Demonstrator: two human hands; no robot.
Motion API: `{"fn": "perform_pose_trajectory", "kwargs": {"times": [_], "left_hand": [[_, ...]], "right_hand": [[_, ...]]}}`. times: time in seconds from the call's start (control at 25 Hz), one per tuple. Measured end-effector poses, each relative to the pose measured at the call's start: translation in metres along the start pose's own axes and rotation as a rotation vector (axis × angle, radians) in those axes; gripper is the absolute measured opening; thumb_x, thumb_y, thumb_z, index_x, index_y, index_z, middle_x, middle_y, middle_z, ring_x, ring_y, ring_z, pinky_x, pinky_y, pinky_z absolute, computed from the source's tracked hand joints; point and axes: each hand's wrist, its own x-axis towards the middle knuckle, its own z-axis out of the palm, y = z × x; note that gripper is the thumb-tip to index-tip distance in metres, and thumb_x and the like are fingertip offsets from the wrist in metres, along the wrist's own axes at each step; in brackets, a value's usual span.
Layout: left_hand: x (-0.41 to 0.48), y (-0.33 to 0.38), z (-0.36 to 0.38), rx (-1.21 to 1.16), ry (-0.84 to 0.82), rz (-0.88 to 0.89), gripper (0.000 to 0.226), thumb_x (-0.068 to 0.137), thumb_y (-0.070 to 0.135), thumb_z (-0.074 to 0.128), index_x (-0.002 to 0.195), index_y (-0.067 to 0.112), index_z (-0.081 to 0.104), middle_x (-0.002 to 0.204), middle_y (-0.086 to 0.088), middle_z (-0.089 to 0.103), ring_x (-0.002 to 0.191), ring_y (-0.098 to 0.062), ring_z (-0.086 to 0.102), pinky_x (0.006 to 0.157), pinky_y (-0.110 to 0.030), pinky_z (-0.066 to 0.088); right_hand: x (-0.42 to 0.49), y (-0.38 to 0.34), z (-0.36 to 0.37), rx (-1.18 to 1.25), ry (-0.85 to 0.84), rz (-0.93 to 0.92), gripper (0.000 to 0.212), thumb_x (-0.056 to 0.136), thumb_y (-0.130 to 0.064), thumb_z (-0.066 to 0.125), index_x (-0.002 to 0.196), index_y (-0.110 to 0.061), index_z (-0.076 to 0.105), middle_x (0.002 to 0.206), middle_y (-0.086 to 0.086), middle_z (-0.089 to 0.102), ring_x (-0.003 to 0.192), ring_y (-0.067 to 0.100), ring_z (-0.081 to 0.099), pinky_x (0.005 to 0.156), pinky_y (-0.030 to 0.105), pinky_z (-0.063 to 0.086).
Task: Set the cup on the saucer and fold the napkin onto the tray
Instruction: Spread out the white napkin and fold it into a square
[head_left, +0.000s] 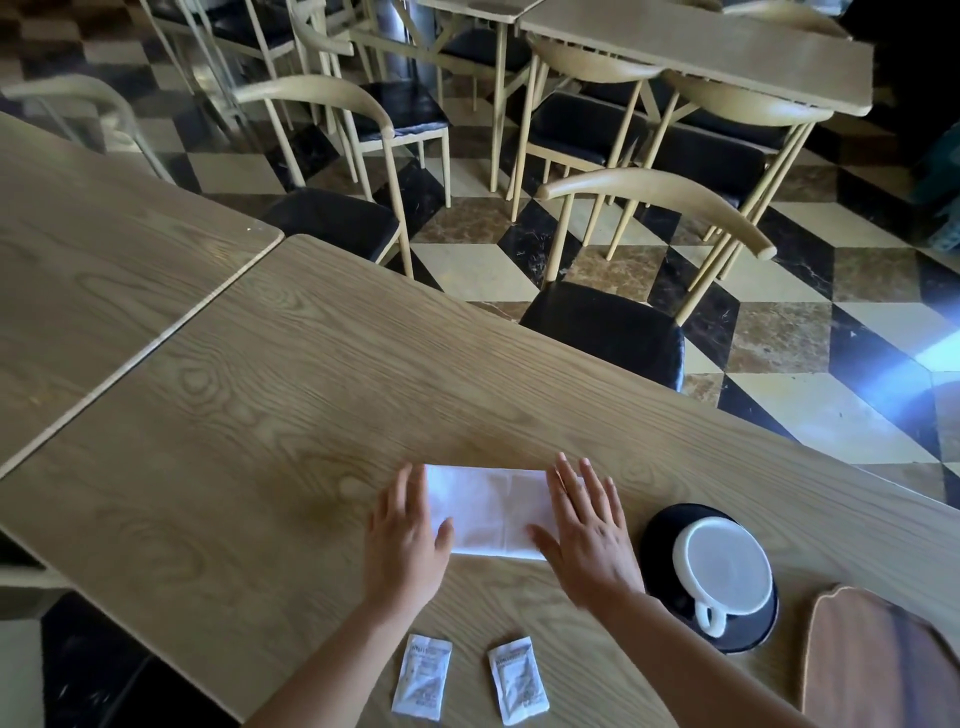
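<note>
A white napkin (488, 512) lies flat on the wooden table (311, 389) as a folded rectangle. My left hand (408, 540) rests flat on its left edge, fingers spread. My right hand (589, 530) presses flat on its right end, fingers apart. To the right, a white cup (722, 569) with its handle toward me stands on a black saucer (662, 525). A wooden tray (878, 660) sits at the lower right, partly cut off by the frame.
Two white sachets (422, 675) (517, 680) lie near the table's front edge, between my forearms. A second table (104, 234) butts against the left side. A black-seated chair (608, 327) stands beyond the far edge, with more chairs and tables behind.
</note>
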Motion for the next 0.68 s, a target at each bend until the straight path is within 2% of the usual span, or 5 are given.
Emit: {"fn": "perform_pose_trajectory", "kwargs": {"times": [0.28,0.4,0.48,0.56,0.68], "left_hand": [[0.005,0.017,-0.017,-0.337,-0.081,-0.499,0.044,0.085,0.027,0.065,0.12,0.003,0.057,0.118,-0.018,0.062,0.113,-0.035,0.057,0.096,-0.043,0.046],[0.01,0.019,-0.018,-0.326,-0.104,-0.526,0.036,0.084,0.03,0.065,0.107,0.003,0.063,0.106,-0.016,0.069,0.106,-0.034,0.063,0.09,-0.042,0.05],[0.014,0.017,-0.017,-0.293,-0.118,-0.526,0.032,0.085,0.032,0.065,0.098,0.003,0.065,0.096,-0.014,0.072,0.098,-0.033,0.066,0.083,-0.039,0.052],[0.019,0.015,-0.015,-0.291,-0.138,-0.542,0.033,0.084,0.034,0.066,0.091,0.002,0.065,0.092,-0.014,0.072,0.092,-0.033,0.067,0.073,-0.035,0.049],[0.025,0.013,-0.013,-0.368,-0.166,-0.61,0.038,0.082,0.036,0.065,0.078,-0.001,0.063,0.085,-0.015,0.072,0.083,-0.033,0.069,0.058,-0.031,0.039]], "right_hand": [[-0.025,-0.045,-0.014,0.345,0.121,0.038,0.044,0.097,-0.027,0.049,0.138,-0.013,0.05,0.146,0.002,0.05,0.131,0.023,0.046,0.105,0.04,0.042],[0.003,-0.075,-0.029,0.812,-0.053,0.291,0.044,0.097,-0.019,0.049,0.141,-0.014,0.045,0.138,-0.002,0.053,0.127,0.017,0.048,0.105,0.035,0.041],[0.023,-0.089,-0.041,1.07,-0.174,0.463,0.024,0.094,-0.017,0.048,0.114,-0.026,0.058,0.107,-0.01,0.058,0.101,0.011,0.056,0.084,0.029,0.045],[0.037,-0.093,-0.051,1.122,-0.196,0.517,0.021,0.087,-0.01,0.047,0.075,-0.026,0.043,0.076,-0.013,0.048,0.068,0.009,0.044,0.06,0.027,0.034],[0.038,-0.091,-0.056,1.167,-0.219,0.521,0.029,0.082,-0.004,0.046,0.068,-0.025,0.032,0.072,-0.013,0.041,0.061,0.008,0.034,0.055,0.027,0.027]]}}
